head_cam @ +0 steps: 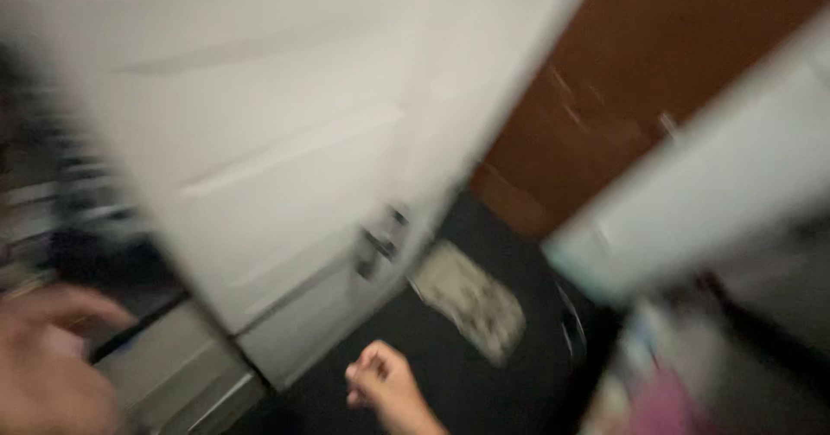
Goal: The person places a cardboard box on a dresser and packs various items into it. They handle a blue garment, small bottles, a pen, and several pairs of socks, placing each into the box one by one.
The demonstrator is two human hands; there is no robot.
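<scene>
The view is heavily blurred by motion. A white panelled door point(285, 150) fills the middle, with a metal handle point(378, 246) near its edge. My right hand point(385, 387) is low in the centre, fingers curled into a loose fist, holding nothing, a short way below the handle. My left hand point(47, 357) is at the bottom left corner, fingers spread and blurred, empty, close to the door's lower left side.
A brown wooden door point(622, 80) stands behind at the upper right. A pale mat point(471, 297) lies on the dark floor beyond the white door. A white surface point(718, 175) juts in at the right, with blurred items below it.
</scene>
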